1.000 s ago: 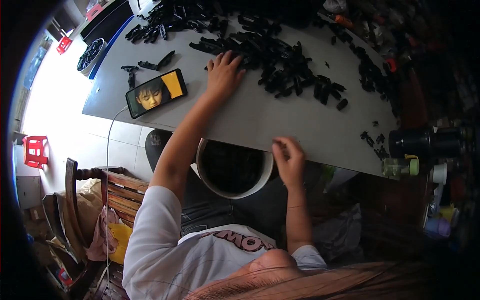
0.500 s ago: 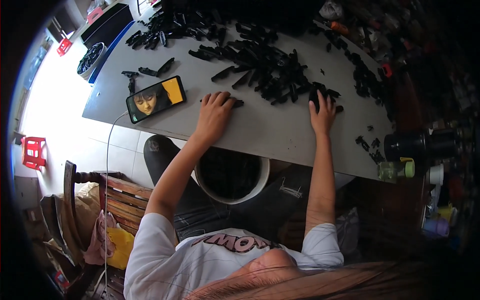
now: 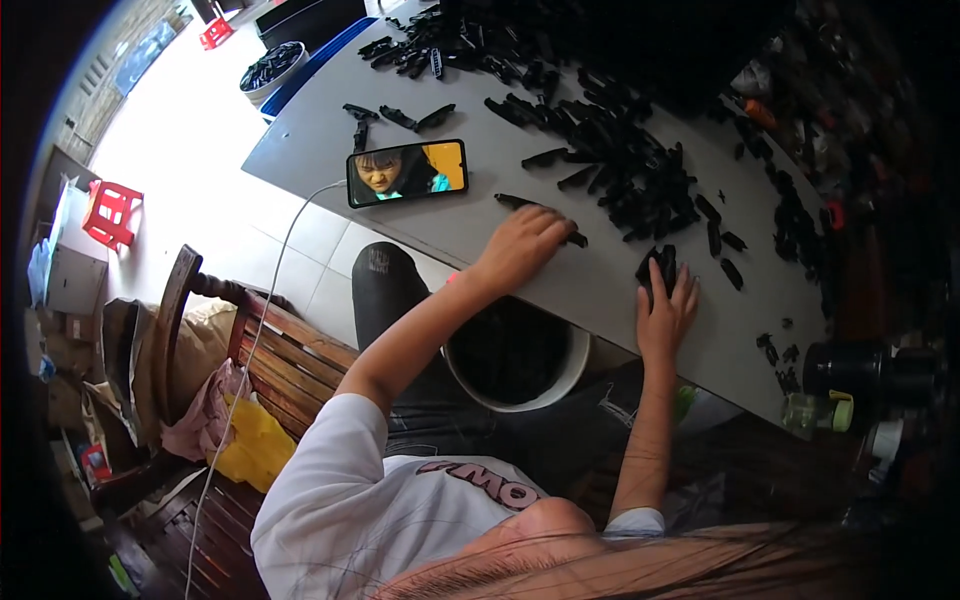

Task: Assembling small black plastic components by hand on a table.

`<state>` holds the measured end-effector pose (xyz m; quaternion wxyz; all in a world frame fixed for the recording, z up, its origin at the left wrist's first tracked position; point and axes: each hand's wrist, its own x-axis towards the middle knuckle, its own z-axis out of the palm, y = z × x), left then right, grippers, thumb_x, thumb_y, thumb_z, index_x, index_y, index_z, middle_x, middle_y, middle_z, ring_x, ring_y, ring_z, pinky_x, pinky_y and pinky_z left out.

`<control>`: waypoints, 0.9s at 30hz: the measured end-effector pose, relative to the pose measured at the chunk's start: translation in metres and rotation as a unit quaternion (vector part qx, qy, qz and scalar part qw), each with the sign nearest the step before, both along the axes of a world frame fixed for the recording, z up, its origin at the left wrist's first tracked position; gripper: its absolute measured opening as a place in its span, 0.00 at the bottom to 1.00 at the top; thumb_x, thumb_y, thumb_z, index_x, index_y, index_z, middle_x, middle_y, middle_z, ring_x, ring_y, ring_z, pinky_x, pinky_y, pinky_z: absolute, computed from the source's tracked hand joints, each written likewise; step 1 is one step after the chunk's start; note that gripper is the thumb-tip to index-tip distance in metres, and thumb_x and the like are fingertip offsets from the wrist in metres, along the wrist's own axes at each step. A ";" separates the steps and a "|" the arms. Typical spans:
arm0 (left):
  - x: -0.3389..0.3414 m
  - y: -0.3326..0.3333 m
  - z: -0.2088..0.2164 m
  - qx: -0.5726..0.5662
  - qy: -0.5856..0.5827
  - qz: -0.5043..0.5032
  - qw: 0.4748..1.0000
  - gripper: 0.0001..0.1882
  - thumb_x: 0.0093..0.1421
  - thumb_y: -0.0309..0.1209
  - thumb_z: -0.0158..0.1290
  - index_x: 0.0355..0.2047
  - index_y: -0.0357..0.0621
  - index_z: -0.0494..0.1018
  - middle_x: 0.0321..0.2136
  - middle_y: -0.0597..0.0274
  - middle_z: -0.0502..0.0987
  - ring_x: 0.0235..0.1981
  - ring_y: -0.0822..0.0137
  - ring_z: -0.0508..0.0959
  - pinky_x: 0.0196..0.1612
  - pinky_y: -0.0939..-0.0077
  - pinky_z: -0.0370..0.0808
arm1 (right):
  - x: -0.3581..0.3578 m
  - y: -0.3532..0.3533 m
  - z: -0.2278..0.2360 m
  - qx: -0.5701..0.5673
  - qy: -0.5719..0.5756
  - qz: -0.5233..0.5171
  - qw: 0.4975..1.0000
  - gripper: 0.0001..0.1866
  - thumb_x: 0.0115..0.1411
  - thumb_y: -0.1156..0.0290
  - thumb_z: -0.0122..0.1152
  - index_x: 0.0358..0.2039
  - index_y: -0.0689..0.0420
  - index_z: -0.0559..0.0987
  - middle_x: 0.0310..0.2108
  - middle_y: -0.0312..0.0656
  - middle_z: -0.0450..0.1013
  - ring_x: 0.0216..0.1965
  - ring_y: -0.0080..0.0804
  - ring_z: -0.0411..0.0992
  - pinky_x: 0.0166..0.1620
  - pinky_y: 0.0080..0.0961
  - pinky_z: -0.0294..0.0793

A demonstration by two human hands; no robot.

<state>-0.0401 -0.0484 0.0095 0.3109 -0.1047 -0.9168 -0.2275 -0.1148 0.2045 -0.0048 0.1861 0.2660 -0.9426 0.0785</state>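
Note:
Bent over a long, narrow black plastic piece [image 3: 513, 201] near the table's front edge, the fingers of my left hand [image 3: 522, 247] are closed on it. The piece sticks out on both sides of the fingers. My right hand [image 3: 668, 315] rests to the right on the tabletop, fingers stretched and spread, against a small clump of black plastic pieces [image 3: 648, 284]; the fingers partly hide the clump. Beyond both hands spreads a large pile of similar black pieces [image 3: 640, 165]. Several loose ones [image 3: 733, 274] lie just past my right hand.
A phone [image 3: 408, 172] playing a video lies left on the grey table [image 3: 450, 225], its white cable hanging over the edge. Below the edge, by my legs, stands a bucket [image 3: 575, 365] with dark contents. A green-lidded bottle [image 3: 815, 412] is at right, a wooden chair [image 3: 290, 365] at left.
My right hand has drawn back from the pile toward the front edge, with a clump of black pieces under its fingers. My left hand stays at its piece. The whole view has shifted and turned.

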 end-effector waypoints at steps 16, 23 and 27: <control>0.075 0.041 -0.015 0.547 -0.228 -0.110 0.798 0.15 0.63 0.30 0.44 0.49 0.39 0.59 0.25 0.68 0.68 0.27 0.80 0.66 0.30 0.87 0.63 | 0.067 -0.016 -0.006 -0.086 0.056 0.265 0.959 0.19 0.49 0.71 0.62 0.41 0.66 0.73 0.46 0.50 0.69 0.48 0.47 0.68 0.49 0.37 0.68; 0.081 0.059 -0.006 0.401 -0.208 -0.099 0.887 0.19 0.58 0.32 0.49 0.46 0.35 0.60 0.32 0.43 0.72 0.35 0.49 0.74 0.38 0.66 0.69 | 0.099 -0.040 0.021 -0.448 -0.293 0.228 0.813 0.10 0.56 0.73 0.57 0.38 0.62 0.73 0.35 0.34 0.69 0.36 0.20 0.67 0.41 0.15 0.66; 0.081 0.065 -0.001 0.404 -0.230 -0.122 0.877 0.17 0.58 0.29 0.48 0.46 0.35 0.61 0.29 0.43 0.72 0.32 0.48 0.74 0.34 0.68 0.69 | 0.111 -0.048 0.017 -0.571 -0.355 0.131 0.728 0.13 0.56 0.73 0.58 0.41 0.61 0.71 0.40 0.40 0.67 0.38 0.26 0.69 0.43 0.20 0.68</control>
